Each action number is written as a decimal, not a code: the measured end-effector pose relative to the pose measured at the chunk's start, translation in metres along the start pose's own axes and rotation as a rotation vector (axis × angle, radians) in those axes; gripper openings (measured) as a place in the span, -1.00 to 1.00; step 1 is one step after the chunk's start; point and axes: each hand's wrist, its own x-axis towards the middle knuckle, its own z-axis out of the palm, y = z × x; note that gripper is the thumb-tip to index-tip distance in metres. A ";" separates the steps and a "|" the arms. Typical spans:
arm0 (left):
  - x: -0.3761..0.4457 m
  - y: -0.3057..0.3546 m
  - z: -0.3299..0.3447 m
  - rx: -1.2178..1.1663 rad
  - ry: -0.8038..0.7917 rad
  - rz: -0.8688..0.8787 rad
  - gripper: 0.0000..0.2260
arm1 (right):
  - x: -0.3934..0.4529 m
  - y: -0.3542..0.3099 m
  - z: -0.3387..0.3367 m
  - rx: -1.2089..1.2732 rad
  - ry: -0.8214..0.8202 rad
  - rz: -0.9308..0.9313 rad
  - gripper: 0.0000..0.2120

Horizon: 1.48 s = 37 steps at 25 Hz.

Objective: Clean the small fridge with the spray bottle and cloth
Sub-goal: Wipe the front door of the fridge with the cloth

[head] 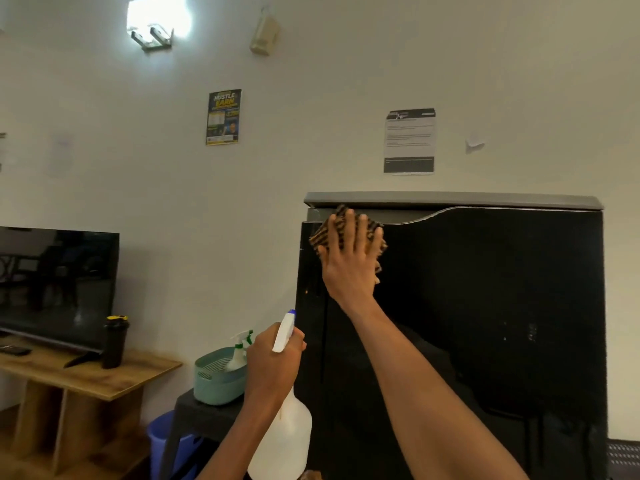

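**Fridge door: wiping under way at the upper left corner**

The person is pressing the right hand (349,258) flat, fingers spread, against a striped orange-and-black cloth (332,223), which is lying on the upper left corner of the small fridge (485,323), just under its grey top edge. The palm is pinning the cloth to the black door rather than gripping it.

The left hand (273,362) is closing around the neck of the white spray bottle (287,441), holding it upright in front of the fridge's left side, below the cloth, with the nozzle pointing up towards the door. Whether a finger is resting on the trigger cannot be told.

The door is standing shut. Faint pale specks are showing on its lower right part; whether these are dirt, droplets or reflections cannot be determined. In the inspector's judgement the task is at an early to middle stage: only the top corner is being worked, and the rest of the door, the sides, the top and any interior appear to be still awaiting attention.

A green basket (214,379) holding a second sprayer is sitting on a dark surface (201,414) just left of the fridge.
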 end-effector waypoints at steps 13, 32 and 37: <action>-0.026 -0.013 0.002 0.047 -0.020 -0.044 -0.81 | -0.070 0.020 0.015 -0.126 -0.261 -0.595 -0.41; -0.060 -0.046 0.025 -0.015 -0.061 -0.121 -0.80 | -0.183 0.043 0.007 0.168 -0.002 0.567 -0.37; -0.061 -0.060 0.007 0.008 0.045 -0.101 -0.79 | -0.154 -0.015 0.031 0.151 -0.065 0.134 -0.41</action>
